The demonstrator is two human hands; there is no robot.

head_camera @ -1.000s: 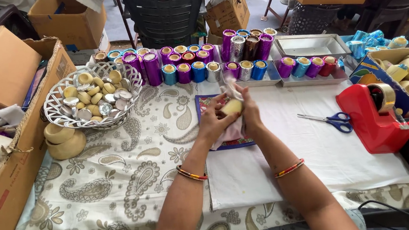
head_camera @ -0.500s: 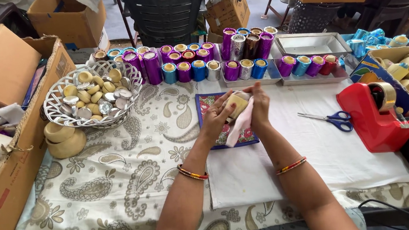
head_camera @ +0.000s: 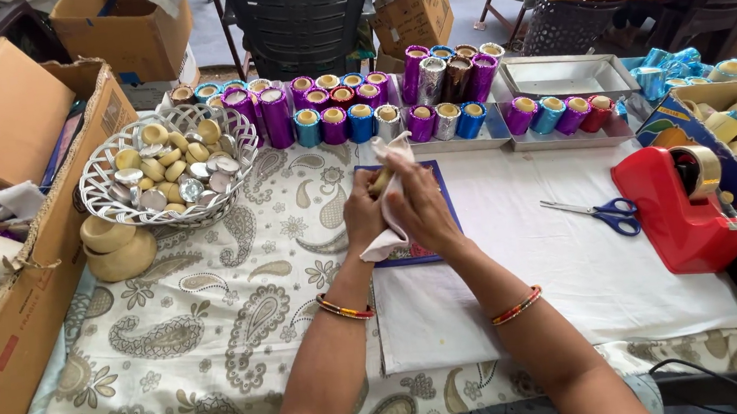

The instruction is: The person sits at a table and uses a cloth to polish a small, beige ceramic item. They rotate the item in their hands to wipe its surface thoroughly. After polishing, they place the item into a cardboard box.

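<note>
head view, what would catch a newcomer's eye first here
At table centre, the left hand and right hand wrap a white cloth around a small beige cup. Behind them runs a row of shiny foil-wrapped rolls; a red tape dispenser sits at right.

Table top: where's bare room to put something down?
Free: the white sheet between the right hand, scissors and red tape dispenser; the paisley cloth below the basket. Crowded: the far edge, lined with foil-wrapped rolls.
</note>
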